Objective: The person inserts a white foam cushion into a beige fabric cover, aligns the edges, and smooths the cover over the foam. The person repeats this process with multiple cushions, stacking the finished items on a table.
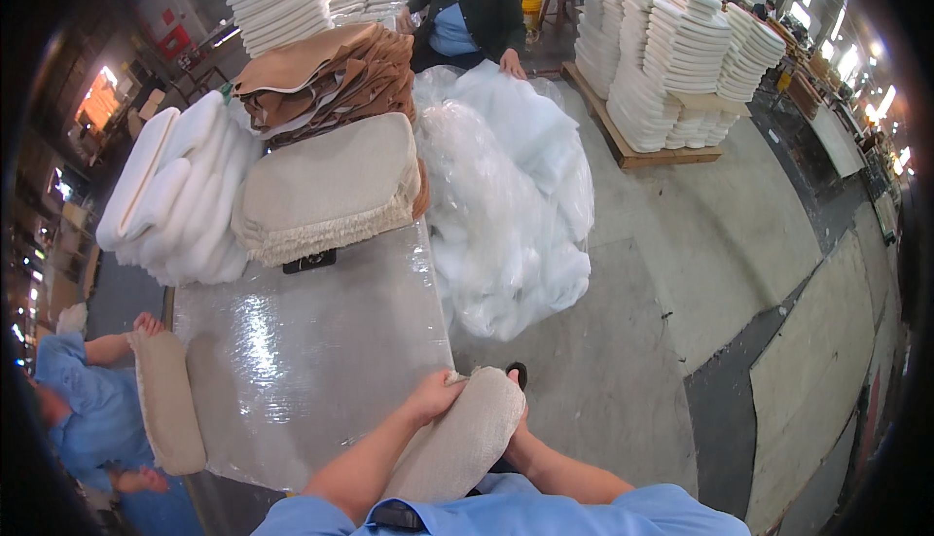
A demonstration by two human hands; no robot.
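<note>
Close to my body is a beige fabric cushion [455, 439], rounded at its far end and tilted upward. My left hand [435, 398] is closed on its left edge near the far corner, where a bit of fabric sticks up. Along the right edge my right hand [520, 431] is closed on it too, with the fingers partly hidden behind it. A small dark round thing [519, 375] shows just beyond the right hand; its kind cannot be made out. Ahead on the left stands a table covered in shiny plastic film [321, 341].
Beige fringed covers [326, 181], brown fabric pieces [341, 74] and white padding [180, 186] are piled on the table. A clear bag of white filling [506, 215] stands beside it, near a person [467, 16]. Another person [92, 380] holds a beige cushion [168, 405]. White pads [662, 50] fill a pallet.
</note>
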